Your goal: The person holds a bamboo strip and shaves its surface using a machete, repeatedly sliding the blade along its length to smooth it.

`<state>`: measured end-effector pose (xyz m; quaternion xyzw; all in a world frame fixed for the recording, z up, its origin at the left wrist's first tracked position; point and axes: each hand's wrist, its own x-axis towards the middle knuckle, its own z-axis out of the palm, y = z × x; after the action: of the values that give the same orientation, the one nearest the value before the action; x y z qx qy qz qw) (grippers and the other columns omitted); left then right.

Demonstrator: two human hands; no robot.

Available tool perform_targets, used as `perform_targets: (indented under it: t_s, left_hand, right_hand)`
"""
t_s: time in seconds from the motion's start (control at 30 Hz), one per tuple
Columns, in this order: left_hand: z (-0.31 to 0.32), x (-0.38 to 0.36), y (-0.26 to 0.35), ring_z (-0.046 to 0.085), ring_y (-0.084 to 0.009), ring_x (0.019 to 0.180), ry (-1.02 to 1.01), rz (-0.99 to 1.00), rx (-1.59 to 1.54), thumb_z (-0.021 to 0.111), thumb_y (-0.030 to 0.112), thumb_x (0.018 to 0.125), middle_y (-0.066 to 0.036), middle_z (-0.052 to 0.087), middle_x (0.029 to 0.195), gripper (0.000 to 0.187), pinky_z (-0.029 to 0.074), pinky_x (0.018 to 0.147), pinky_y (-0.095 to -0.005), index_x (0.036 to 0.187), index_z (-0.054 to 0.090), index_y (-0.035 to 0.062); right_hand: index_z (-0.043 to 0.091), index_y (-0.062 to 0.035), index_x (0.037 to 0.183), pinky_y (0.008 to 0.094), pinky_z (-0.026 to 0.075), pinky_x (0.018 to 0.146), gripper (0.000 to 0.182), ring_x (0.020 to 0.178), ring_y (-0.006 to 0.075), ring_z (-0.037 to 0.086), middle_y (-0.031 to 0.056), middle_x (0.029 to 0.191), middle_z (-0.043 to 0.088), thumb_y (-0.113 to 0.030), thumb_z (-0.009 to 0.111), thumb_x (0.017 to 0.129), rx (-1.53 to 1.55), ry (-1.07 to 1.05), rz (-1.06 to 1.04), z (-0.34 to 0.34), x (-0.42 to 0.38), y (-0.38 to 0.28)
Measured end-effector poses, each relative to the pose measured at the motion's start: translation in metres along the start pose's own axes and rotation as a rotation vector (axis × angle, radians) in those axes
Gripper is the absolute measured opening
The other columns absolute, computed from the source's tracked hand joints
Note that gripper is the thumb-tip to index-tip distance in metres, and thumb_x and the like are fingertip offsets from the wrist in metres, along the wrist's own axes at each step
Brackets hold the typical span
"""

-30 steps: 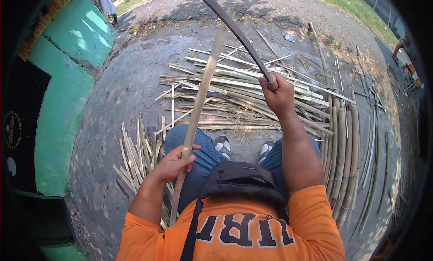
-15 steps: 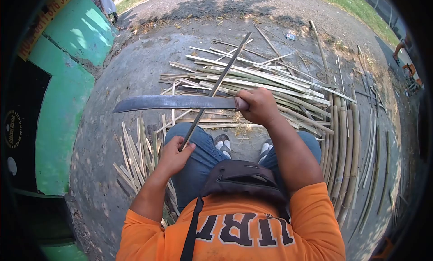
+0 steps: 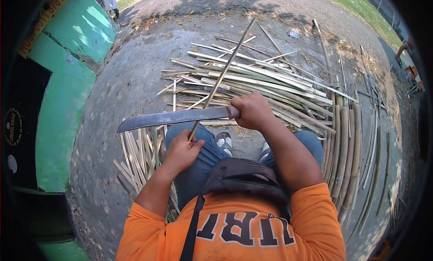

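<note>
My right hand (image 3: 254, 111) is closed round the handle of a machete (image 3: 176, 117), whose long blade points left across my lap. In my left hand (image 3: 184, 149) is the near end of a long thin bamboo strip (image 3: 228, 64), which slants up and away to the right. The blade crosses the strip a little above my left fingers; it seems to lie against it. Beyond my knees lies a heap of split bamboo strips (image 3: 266, 83). More bamboo strips (image 3: 135, 152) are gathered on the ground beside my left leg.
Several whole bamboo poles (image 3: 345, 148) lie side by side to my right. A green wall (image 3: 63, 121) stands on the left. A dark waist bag (image 3: 246, 177) rests on my lap. At the far right edge part of a person (image 3: 400, 53) shows.
The machete and my right hand have come slightly lower and nearer along the strip, the blade tilting down at its tip. The strip's far end has risen and shifted right.
</note>
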<state>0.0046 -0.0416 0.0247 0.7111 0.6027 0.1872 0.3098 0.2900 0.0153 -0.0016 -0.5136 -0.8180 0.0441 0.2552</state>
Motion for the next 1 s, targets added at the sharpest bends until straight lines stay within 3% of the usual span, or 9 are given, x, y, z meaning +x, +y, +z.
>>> perform_targets:
  t_s: [0.1, 0.3, 0.43, 0.57, 0.77, 1.0]
  left_hand:
    - [0.006, 0.003, -0.005, 0.064, -0.0275, 0.061, 0.007, 0.028, -0.02, 0.079, 0.027, 0.091, -0.013, 0.063, 0.068, 0.033, 0.05, 0.061, -0.039, 0.09, 0.059, 0.001]
    - [0.008, 0.0, -0.015, 0.061, -0.0212, 0.058, 0.01, -0.025, -0.137, 0.078, 0.024, 0.091, -0.011, 0.061, 0.066, 0.031, 0.048, 0.059, -0.0366, 0.093, 0.059, 0.0005]
    - [0.006, 0.004, -0.012, 0.059, -0.0203, 0.058, 0.0, 0.002, -0.101, 0.079, 0.025, 0.09, -0.01, 0.06, 0.065, 0.033, 0.048, 0.059, -0.0357, 0.095, 0.059, 0.0]
    - [0.007, 0.003, -0.008, 0.061, -0.0239, 0.059, 0.011, 0.057, -0.031, 0.08, 0.025, 0.088, -0.011, 0.061, 0.066, 0.034, 0.049, 0.059, -0.0362, 0.095, 0.06, -0.0006]
    - [0.015, 0.001, -0.016, 0.068, -0.0323, 0.064, 0.108, 0.089, -0.037, 0.079, 0.024, 0.089, -0.016, 0.066, 0.071, 0.032, 0.053, 0.062, -0.0405, 0.094, 0.06, -0.0011]
    - [0.015, 0.002, -0.015, 0.069, -0.0349, 0.067, 0.092, 0.079, -0.015, 0.078, 0.022, 0.09, -0.018, 0.067, 0.073, 0.03, 0.054, 0.064, -0.0417, 0.095, 0.06, -0.0014]
  right_hand:
    - [0.066, -0.0127, 0.08, 0.0506, 0.053, 0.067, 0.014, 0.071, 0.0363, 0.07, 0.0114, 0.071, 0.069, -0.023, 0.074, 0.073, -0.03, 0.032, -0.016, 0.004, 0.0, 0.004]
    - [0.067, -0.0139, 0.084, 0.0499, 0.054, 0.065, 0.011, 0.071, 0.0378, 0.07, 0.0123, 0.073, 0.07, -0.022, 0.072, 0.077, 0.01, 0.161, 0.165, -0.002, 0.005, 0.02]
    - [0.068, -0.015, 0.084, 0.0498, 0.054, 0.064, 0.01, 0.071, 0.037, 0.07, 0.012, 0.073, 0.07, -0.022, 0.071, 0.078, 0.023, 0.082, 0.106, 0.0, 0.003, 0.007]
    - [0.067, -0.0137, 0.081, 0.0491, 0.054, 0.065, 0.01, 0.073, 0.0348, 0.071, 0.0103, 0.073, 0.07, -0.02, 0.072, 0.075, -0.027, -0.074, -0.048, 0.004, 0.003, -0.01]
    - [0.069, -0.0133, 0.083, 0.0498, 0.056, 0.069, 0.012, 0.075, 0.0363, 0.072, 0.0129, 0.075, 0.072, -0.019, 0.072, 0.072, 0.01, -0.215, 0.118, -0.003, 0.005, -0.027]
    - [0.069, -0.0125, 0.081, 0.05, 0.056, 0.069, 0.013, 0.074, 0.0373, 0.072, 0.0138, 0.074, 0.072, -0.018, 0.072, 0.07, -0.011, -0.159, 0.103, 0.007, 0.004, -0.016]
